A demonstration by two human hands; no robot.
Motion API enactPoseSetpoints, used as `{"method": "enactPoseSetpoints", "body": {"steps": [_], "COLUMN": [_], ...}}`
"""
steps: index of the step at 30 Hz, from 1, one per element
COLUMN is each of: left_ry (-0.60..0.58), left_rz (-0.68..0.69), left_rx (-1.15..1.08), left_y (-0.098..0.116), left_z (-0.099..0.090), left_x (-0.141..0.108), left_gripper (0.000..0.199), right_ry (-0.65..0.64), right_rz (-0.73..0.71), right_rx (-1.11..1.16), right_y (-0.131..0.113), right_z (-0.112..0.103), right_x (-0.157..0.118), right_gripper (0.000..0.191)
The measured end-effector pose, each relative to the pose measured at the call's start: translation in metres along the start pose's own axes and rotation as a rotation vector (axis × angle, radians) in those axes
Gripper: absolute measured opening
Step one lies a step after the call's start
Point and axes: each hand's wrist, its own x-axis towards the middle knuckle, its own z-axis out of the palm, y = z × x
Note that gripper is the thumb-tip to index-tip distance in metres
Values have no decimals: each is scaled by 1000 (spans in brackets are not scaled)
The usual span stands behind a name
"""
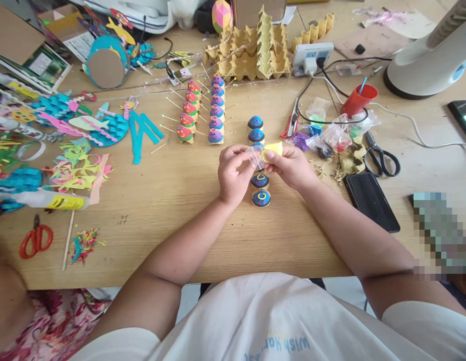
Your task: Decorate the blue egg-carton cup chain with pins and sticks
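Observation:
My left hand (235,173) pinches a clear plastic wrapper (257,157). Yellow clay (273,149), partly in the wrapper, is between the fingers of my right hand (293,168). Both hands are close together above a column of blue clay-covered egg-carton cups (256,135), hiding its middle. The two nearest cups (261,197) carry small yellow loops and pink marks. Left of them stand a row of purple-and-blue cups (215,136) and a row of red-and-green cups (185,133), with thin sticks poking out at their sides.
Egg cartons (248,50) and a power strip (313,52) lie at the back. To the right are a red cup (359,99), a cutter (292,119), black scissors (381,155) and a phone (371,202). Paper scraps, a glue bottle (63,199) and red scissors (36,238) lie left, beside another person.

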Motion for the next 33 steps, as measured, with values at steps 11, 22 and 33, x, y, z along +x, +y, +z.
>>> {"method": "enactPoseSetpoints", "body": {"steps": [11,22,33], "left_ry": [-36,26,77], "left_rz": [-3,-108,-115], "left_rx": [-14,-187,-195], "left_y": [-1,-2,-5], "left_z": [-1,8,8], "left_x": [1,-3,-5], "left_gripper": [26,21,28], "right_ry": [-54,-67,-84], "right_rz": [33,58,122], "right_rx": [81,156,260], "right_y": [-1,0,-3], "right_z": [0,1,4], "right_x": [-1,-1,-3], "right_gripper": [49,46,43]}}
